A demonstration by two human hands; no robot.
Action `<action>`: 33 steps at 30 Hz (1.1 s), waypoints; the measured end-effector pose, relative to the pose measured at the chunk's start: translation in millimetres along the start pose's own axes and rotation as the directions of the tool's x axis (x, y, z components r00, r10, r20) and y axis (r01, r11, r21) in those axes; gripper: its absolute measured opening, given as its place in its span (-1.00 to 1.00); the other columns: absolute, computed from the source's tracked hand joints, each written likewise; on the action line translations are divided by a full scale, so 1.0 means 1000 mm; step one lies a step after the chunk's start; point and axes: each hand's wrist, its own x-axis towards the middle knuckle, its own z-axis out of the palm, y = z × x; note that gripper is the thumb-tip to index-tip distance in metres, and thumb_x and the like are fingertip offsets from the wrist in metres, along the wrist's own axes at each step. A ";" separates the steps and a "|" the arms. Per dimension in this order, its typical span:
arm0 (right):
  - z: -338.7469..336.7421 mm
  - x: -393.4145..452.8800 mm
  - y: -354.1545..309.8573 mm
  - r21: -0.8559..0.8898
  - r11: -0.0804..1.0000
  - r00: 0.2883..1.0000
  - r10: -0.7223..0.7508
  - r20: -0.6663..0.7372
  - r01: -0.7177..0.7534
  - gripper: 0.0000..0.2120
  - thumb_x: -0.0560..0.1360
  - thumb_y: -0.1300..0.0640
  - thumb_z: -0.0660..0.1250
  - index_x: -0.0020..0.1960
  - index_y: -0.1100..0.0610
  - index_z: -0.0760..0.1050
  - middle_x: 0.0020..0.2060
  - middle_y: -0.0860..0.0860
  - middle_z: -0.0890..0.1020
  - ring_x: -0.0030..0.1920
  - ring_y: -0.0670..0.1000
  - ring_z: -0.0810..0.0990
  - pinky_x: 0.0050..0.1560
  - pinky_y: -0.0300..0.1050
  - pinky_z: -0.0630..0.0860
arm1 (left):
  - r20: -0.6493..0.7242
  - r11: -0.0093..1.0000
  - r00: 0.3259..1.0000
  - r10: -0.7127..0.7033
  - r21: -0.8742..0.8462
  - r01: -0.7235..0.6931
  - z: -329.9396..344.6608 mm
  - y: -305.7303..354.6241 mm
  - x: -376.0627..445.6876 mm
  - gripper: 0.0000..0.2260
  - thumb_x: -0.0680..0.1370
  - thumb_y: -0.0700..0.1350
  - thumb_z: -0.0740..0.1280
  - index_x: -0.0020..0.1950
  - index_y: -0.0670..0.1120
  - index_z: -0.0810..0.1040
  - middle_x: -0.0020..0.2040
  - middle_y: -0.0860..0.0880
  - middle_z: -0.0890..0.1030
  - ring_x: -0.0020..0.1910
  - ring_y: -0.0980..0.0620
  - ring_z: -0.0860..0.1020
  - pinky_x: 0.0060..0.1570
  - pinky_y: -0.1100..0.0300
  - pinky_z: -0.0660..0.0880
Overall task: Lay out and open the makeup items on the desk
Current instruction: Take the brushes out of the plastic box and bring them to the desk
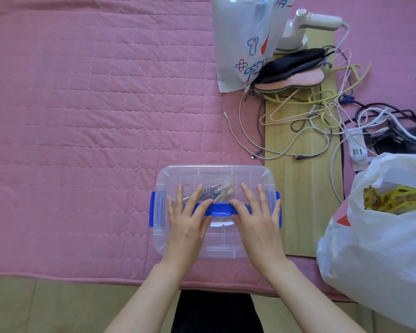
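Observation:
A clear plastic storage box [216, 173] with a lid, a blue handle [220, 209] and blue side latches sits on the pink quilted cover near its front edge. Through the lid I can make out several slim makeup items [214, 189], blurred by the plastic. My left hand [187, 219] lies flat on the lid's left half, fingers spread, fingertips over the handle. My right hand [257, 217] lies flat on the right half the same way. Neither hand grips anything.
A white printed bag [243, 42] stands at the back right beside a white handheld steamer [305, 25]. Insoles, hangers and tangled cables [305, 111] cover a wooden board [300, 188]. A white plastic bag [380, 236] with yellow packets sits at the right. Pink quilt [82, 116] stretches left.

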 end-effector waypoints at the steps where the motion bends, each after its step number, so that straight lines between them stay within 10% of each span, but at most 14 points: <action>1: -0.001 0.000 0.000 -0.008 1.000 1.000 -0.002 -0.012 0.002 -0.51 0.35 0.20 0.54 0.19 -0.02 0.43 0.46 0.05 0.29 0.49 0.26 0.17 0.27 0.53 0.21 | -0.003 1.000 1.000 0.004 -0.001 -0.004 -0.002 0.001 0.001 -0.71 0.57 0.00 0.13 0.27 0.03 0.45 0.46 0.01 0.35 0.51 -0.27 0.12 0.37 -0.35 0.12; 22: -0.068 0.144 0.015 0.069 0.997 0.976 0.052 -0.213 -0.038 -0.77 0.51 0.11 0.36 0.16 0.06 0.48 0.43 0.10 0.35 0.47 0.30 0.19 0.25 0.58 0.14 | -0.093 0.988 0.984 0.149 0.041 -0.146 -0.036 0.008 0.173 -0.79 0.53 -0.06 0.26 0.16 0.02 0.44 0.41 -0.05 0.42 0.45 -0.35 0.22 0.29 -0.42 0.18; 33: -0.023 0.223 0.016 0.116 0.988 0.994 0.098 0.039 -0.102 -0.73 0.58 0.17 0.23 0.27 0.04 0.38 0.52 0.04 0.13 0.53 0.16 -0.02 0.42 0.37 0.08 | 0.086 0.998 0.996 -0.033 0.053 0.028 0.005 -0.029 0.229 -0.81 0.56 -0.17 0.31 0.18 -0.09 0.52 0.47 -0.06 0.32 0.53 -0.26 0.04 0.38 -0.37 0.01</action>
